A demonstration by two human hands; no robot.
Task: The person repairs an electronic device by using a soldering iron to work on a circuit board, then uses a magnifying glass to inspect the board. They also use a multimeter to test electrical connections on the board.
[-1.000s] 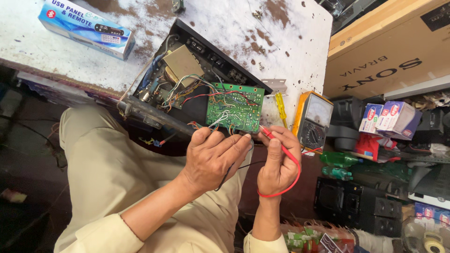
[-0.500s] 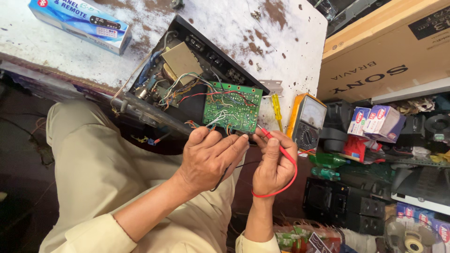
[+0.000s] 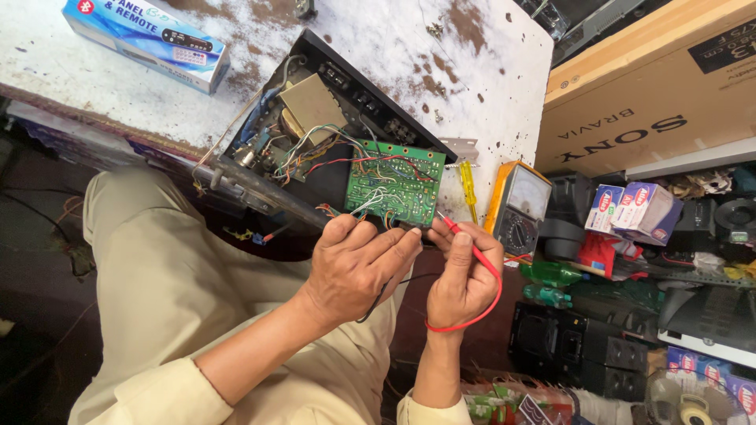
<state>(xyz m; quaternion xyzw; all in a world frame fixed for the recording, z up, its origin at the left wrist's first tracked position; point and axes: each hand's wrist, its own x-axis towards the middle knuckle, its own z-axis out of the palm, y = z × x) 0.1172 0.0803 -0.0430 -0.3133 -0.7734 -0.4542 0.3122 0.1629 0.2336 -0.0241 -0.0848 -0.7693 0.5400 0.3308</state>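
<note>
Fingers of the right hand (image 3: pixel 463 277) pinch a red probe (image 3: pixel 465 242), tip at the green circuit board's (image 3: pixel 396 182) lower edge. The left hand (image 3: pixel 356 264) closes on a black lead there. The board sits tilted over the open black chassis (image 3: pixel 315 118) beside a yellow multimeter (image 3: pixel 518 206). A slipping tip could bridge neighbouring solder points.

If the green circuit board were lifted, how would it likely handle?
The circuit board looks thin and stiff, probably light. Many wires tie it to the black chassis, so it would likely tug back. Its exposed solder side seems fragile.
</note>
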